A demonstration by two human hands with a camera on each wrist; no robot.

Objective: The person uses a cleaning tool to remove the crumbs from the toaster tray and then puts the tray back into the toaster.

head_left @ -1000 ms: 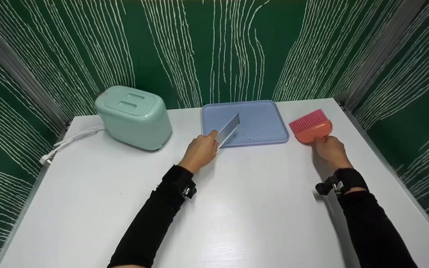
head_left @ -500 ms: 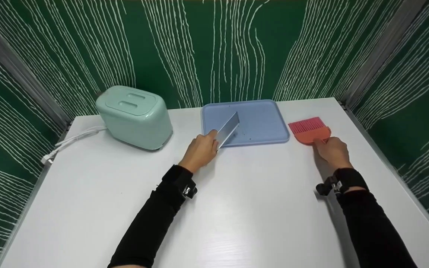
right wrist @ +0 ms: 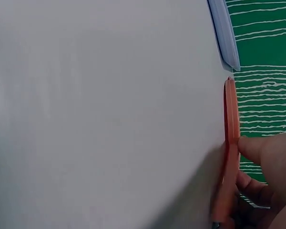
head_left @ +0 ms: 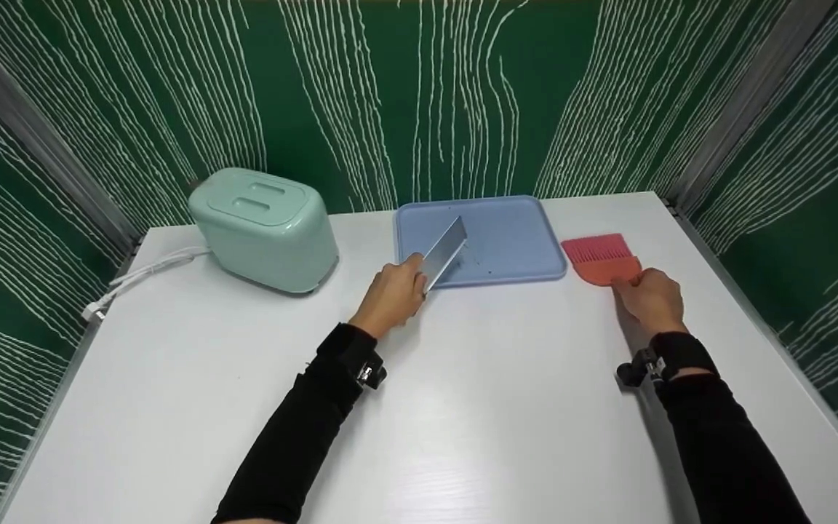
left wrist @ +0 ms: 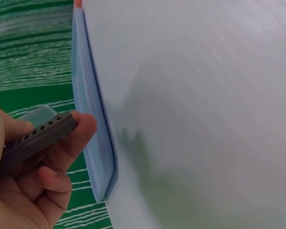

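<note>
In the head view my left hand (head_left: 393, 291) grips a flat silver-grey scraper (head_left: 445, 247), its blade slanting up over the blue tray (head_left: 521, 247). Its dark handle (left wrist: 43, 136) shows a row of small holes in the left wrist view, between thumb and fingers. A few dark crumbs lie on the tray. Right of the tray, my right hand (head_left: 653, 298) pinches the handle end of a small brush (head_left: 608, 271) with pink bristles and an orange head. Seen from the right wrist, the brush lies low along the white table, near the tray's corner.
A mint-green toaster (head_left: 266, 229) stands at the back left of the white table (head_left: 419, 407). Its white cord (head_left: 161, 266) runs to a plug at the left edge. Green walls with white lines rise behind and at both sides.
My right hand has tipped the brush down, so its bristles sit lower and nearer than before. The left hand and scraper have barely moved.
</note>
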